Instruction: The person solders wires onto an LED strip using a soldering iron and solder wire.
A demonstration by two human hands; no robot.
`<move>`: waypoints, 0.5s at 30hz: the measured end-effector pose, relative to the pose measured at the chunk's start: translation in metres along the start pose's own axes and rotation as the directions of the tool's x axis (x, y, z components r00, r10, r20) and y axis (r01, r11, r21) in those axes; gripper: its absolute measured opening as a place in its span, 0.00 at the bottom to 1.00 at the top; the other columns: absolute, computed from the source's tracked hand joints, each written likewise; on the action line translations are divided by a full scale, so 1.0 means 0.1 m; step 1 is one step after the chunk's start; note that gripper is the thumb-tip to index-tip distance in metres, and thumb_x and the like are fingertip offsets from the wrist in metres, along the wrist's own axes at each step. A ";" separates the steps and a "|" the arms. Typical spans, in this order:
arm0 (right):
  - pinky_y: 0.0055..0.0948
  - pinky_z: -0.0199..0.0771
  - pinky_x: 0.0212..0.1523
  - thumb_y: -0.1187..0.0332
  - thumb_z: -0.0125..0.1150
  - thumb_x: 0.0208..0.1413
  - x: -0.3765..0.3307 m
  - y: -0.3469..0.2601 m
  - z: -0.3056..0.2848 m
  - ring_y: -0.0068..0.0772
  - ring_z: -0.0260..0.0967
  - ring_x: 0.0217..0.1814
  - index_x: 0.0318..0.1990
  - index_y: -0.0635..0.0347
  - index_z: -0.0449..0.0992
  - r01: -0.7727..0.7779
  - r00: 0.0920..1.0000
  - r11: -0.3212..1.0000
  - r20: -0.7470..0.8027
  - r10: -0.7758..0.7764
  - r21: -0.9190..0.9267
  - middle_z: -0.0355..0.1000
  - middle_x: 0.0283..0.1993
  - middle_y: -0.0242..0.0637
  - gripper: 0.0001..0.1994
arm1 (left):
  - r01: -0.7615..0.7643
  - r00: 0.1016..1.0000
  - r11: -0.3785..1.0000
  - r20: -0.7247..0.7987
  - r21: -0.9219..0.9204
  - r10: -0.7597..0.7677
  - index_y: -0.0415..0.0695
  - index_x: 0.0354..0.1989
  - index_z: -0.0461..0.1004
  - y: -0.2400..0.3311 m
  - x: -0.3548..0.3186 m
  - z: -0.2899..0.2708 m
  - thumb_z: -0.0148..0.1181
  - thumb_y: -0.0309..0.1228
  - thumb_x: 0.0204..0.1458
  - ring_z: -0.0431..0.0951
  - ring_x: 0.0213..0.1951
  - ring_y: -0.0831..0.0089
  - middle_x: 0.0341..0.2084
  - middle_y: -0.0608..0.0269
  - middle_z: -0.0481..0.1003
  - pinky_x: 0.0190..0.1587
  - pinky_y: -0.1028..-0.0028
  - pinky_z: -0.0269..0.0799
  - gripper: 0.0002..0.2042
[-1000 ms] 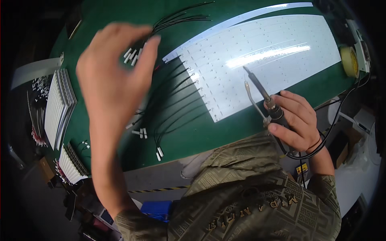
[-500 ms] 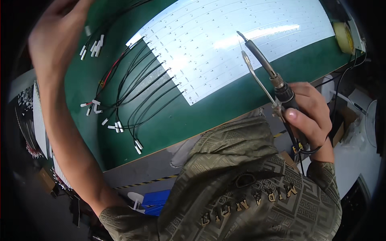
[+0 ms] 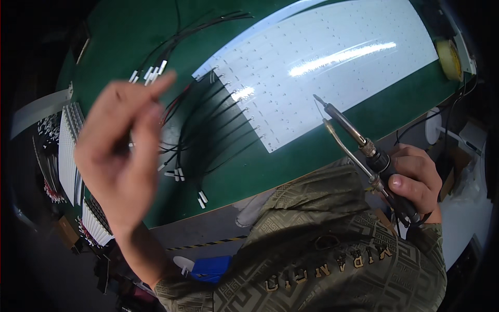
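Observation:
My right hand (image 3: 418,174) is wrapped round the handle of a soldering iron (image 3: 345,125) with a thin metal solder-feed tube alongside. The iron's tip points up and left, over the near edge of a white LED strip panel (image 3: 332,57) on the green table. My left hand (image 3: 122,151) is raised above the left part of the table, somewhat blurred. Its index finger is stretched out and the thumb stands apart from it; I see nothing held. Below and beside it, black wires (image 3: 226,125) with white connectors (image 3: 202,199) run from the panel's left end, partly covered by the hand.
Loose black wires (image 3: 208,23) with white connectors lie at the far left of the table. A yellowish tape roll (image 3: 448,60) stands by the panel's right end. Stacked white strips (image 3: 70,151) with wire ends lie off the left side. A blue bin (image 3: 211,268) is below the table edge.
My left hand has come down and right from the far left, over the wires. My right hand has moved the soldering iron slightly right and nearer. The whole view has shifted a little.

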State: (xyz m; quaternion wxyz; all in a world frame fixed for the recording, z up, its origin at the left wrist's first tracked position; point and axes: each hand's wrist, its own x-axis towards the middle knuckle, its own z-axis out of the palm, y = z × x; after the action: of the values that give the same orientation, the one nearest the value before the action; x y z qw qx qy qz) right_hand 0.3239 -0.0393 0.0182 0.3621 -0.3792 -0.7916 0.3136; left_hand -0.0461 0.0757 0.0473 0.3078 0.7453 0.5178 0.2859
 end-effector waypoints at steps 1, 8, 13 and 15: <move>0.32 0.76 0.32 0.78 0.72 0.56 -0.01 0.00 0.02 0.37 0.73 0.31 0.52 0.60 0.80 0.016 1.000 0.999 -0.017 -0.015 0.034 0.77 0.44 0.44 0.16 | -0.027 0.997 0.999 0.078 -0.020 0.028 0.36 0.51 0.86 0.07 -0.12 0.06 0.66 0.19 0.57 0.69 0.31 0.78 0.33 0.64 0.77 0.33 0.79 0.64 0.13; 0.32 0.76 0.31 0.78 0.72 0.55 -0.03 -0.03 0.18 0.35 0.72 0.30 0.50 0.62 0.81 0.025 0.999 0.992 0.039 -0.030 0.120 0.77 0.44 0.45 0.15 | 0.013 1.000 1.000 -0.012 0.022 -0.013 0.39 0.38 0.89 0.14 -0.65 0.58 0.71 0.16 0.42 0.69 0.29 0.74 0.28 0.64 0.77 0.33 0.75 0.67 0.13; 0.31 0.76 0.31 0.78 0.72 0.56 -0.02 -0.02 0.30 0.35 0.72 0.29 0.50 0.62 0.81 0.037 0.997 0.991 0.056 -0.045 0.131 0.77 0.43 0.45 0.14 | -0.138 0.989 0.986 -0.048 0.089 0.142 0.39 0.36 0.88 0.07 -0.70 0.76 0.71 0.16 0.41 0.69 0.31 0.69 0.28 0.64 0.77 0.37 0.71 0.69 0.12; 0.31 0.76 0.30 0.78 0.72 0.56 -0.01 -0.01 0.32 0.34 0.72 0.29 0.49 0.62 0.81 0.038 0.997 0.991 0.060 -0.046 0.132 0.77 0.43 0.45 0.14 | -0.147 0.986 0.982 -0.062 0.118 0.155 0.37 0.35 0.87 0.07 -0.71 0.81 0.71 0.15 0.42 0.70 0.33 0.67 0.28 0.63 0.78 0.39 0.70 0.68 0.10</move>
State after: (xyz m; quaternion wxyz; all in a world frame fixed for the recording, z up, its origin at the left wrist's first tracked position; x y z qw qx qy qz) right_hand 0.2981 -0.0479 0.0006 0.3676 -0.3280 -0.7881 0.3690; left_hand -0.0030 -0.0069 -0.0069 0.2241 0.7880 0.4856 0.3051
